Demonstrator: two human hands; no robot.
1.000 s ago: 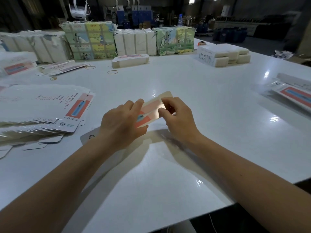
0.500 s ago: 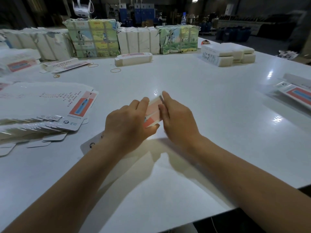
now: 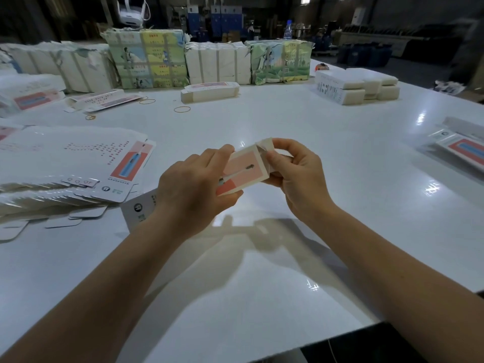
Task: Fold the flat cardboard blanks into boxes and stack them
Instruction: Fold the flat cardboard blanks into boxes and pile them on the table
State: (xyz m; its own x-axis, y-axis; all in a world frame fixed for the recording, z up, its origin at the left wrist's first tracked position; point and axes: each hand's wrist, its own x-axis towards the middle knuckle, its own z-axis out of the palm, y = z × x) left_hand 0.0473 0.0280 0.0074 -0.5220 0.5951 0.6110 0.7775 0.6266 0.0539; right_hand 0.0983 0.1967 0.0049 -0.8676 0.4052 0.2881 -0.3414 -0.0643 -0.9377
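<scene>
With box (image 3: 242, 171) held above table (image 3: 301, 153) centre, L hand (image 3: 193, 189) gripping its 7 o'clock end, R hand (image 3: 296, 174) pinching flap (image 3: 265, 145) at 1 o'clock: crease flap squarely, tuck w/o crushing walls.

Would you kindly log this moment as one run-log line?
step: folding end flap | left hand: holds pink-and-white cardboard box | right hand: pinches flap | box: above white table

Both hands raised together, forearms bare

The left hand (image 3: 195, 188) grips a small box (image 3: 242, 170) from its near end, fingers curled round it; the right hand (image 3: 301, 176) pinches the far end, thumb and fingers bent.
</scene>
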